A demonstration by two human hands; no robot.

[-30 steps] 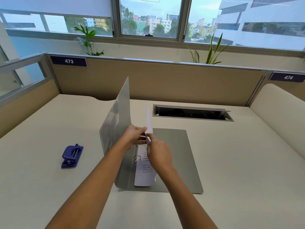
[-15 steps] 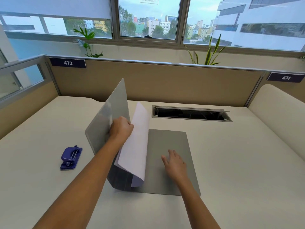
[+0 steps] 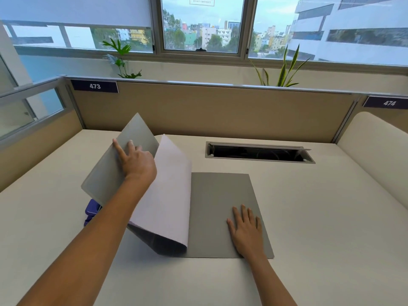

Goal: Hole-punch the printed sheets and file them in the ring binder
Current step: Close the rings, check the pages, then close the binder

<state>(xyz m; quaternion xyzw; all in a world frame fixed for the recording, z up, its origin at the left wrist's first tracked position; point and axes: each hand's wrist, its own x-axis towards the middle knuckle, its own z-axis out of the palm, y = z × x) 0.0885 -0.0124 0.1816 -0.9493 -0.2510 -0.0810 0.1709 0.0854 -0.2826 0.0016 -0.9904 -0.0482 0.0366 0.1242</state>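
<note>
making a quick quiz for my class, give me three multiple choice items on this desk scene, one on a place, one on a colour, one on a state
1. Where is the hole punch? A on the windowsill; B on the desk, left of the binder; C in the cable hatch.
2. What colour are the binder covers? A red; B grey; C green.
3. How is the right hand? A flat on the back cover; B a fist; C pinching the sheet.
Answers: B, it peeks out below the raised cover; B, both covers show grey; A, its fingers lie straight on the cover.
</note>
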